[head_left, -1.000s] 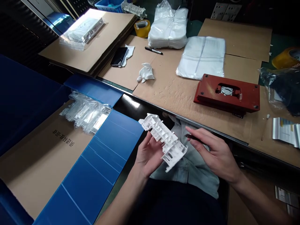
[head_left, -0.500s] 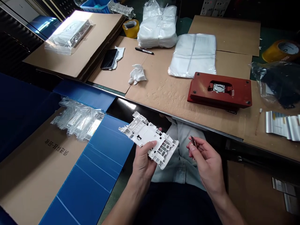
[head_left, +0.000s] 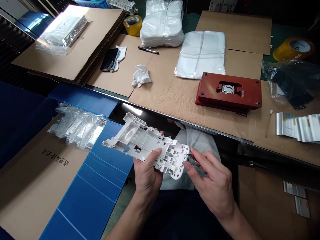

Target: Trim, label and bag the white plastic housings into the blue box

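Note:
A white moulded plastic frame (head_left: 147, 143), full of slots and ribs, is held over my lap. My left hand (head_left: 149, 171) is closed around its near long edge, thumb on top and fingers underneath. In my right hand (head_left: 211, 176) is a slim dark pointed tool (head_left: 192, 157), pinched between thumb and fingers. Its tip is at the frame's rounded right end, where several small holes run along the rim. Most of the tool is hidden by my fingers, so its exact kind does not show.
On the cardboard-covered table (head_left: 172, 96) lie a red fixture block (head_left: 231, 91), stacked clear bags (head_left: 201, 55), a white glove (head_left: 141, 76), a phone (head_left: 110, 60) and a marker (head_left: 148, 50). Bagged parts (head_left: 78, 125) rest in a blue-sided box (head_left: 100, 166) at left. Metal pieces (head_left: 297, 126) lie right.
The plastic frame has tilted to show its slotted face more and shifted left. My right hand has brought the pointed tool left to the frame's rounded end. The whole view has shifted slightly.

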A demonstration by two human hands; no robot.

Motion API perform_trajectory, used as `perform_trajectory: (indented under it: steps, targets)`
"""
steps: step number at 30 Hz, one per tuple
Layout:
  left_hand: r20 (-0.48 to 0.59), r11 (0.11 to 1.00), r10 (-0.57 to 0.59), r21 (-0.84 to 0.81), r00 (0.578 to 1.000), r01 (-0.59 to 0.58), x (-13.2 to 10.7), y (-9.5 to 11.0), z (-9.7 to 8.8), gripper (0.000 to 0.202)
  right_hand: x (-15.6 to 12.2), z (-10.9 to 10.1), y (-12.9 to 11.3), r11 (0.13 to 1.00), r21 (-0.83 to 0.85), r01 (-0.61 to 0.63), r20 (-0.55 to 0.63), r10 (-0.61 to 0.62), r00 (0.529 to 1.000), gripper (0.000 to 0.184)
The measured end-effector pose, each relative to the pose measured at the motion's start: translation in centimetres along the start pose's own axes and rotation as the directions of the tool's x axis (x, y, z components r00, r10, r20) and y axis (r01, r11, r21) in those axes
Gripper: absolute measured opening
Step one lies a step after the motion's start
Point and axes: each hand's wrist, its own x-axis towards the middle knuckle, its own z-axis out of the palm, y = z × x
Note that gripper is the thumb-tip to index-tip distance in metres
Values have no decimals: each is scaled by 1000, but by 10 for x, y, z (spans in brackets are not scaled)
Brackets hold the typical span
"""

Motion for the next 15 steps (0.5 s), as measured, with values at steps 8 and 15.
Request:
perform_trajectory:
  steps: [8,15]
  targets:
    - [-24,1000,27,5,999,-27,-1,2,-2,75,-2,3,0,999,10,31,-6,-31,1000,27]
    - [-30,1000,12,0,999,-12,-1,2,-3,75,4,4,0,999,34,2,-36,-1,999,40]
